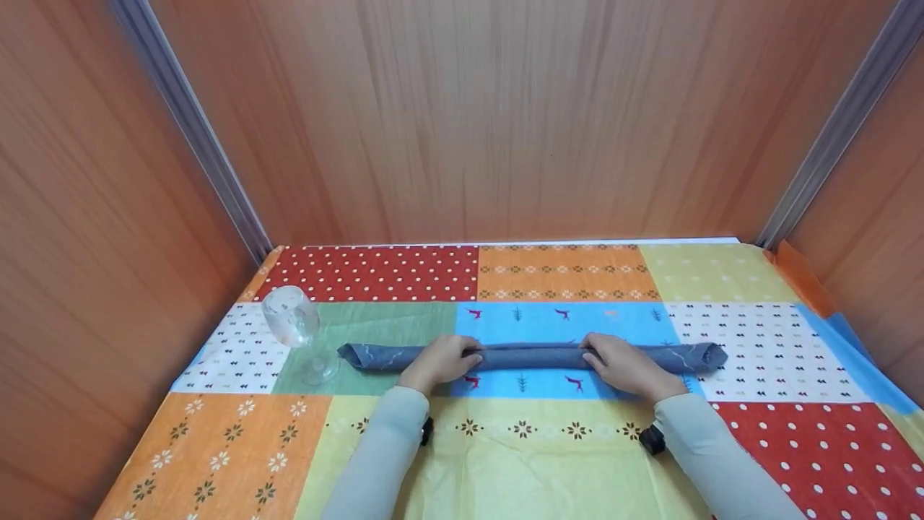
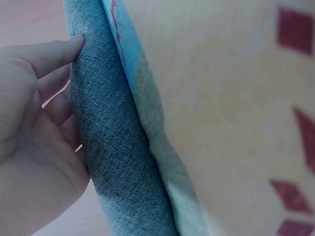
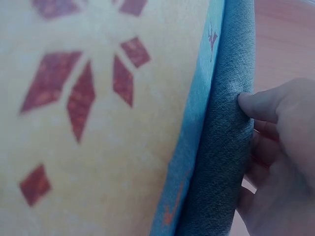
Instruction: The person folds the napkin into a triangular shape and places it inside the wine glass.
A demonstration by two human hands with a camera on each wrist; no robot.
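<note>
A grey-blue cloth (image 1: 530, 358), rolled into a long tube, lies across the table from left to right. My left hand (image 1: 449, 359) grips it left of its middle, thumb on the near side and fingers over the far side. On the other side of the middle, my right hand (image 1: 622, 365) holds the roll the same way. The left wrist view shows the left thumb pressed on the woven cloth (image 2: 106, 108), with the fingers partly hidden behind it. In the right wrist view the right thumb presses the cloth (image 3: 229, 98) likewise.
A clear stemmed glass (image 1: 291, 318) stands upright beyond the roll's left end. The patchwork tablecloth (image 1: 520, 462) covers the table in coloured, patterned squares. Wood-grain panels (image 1: 462, 123) close off the back and both sides.
</note>
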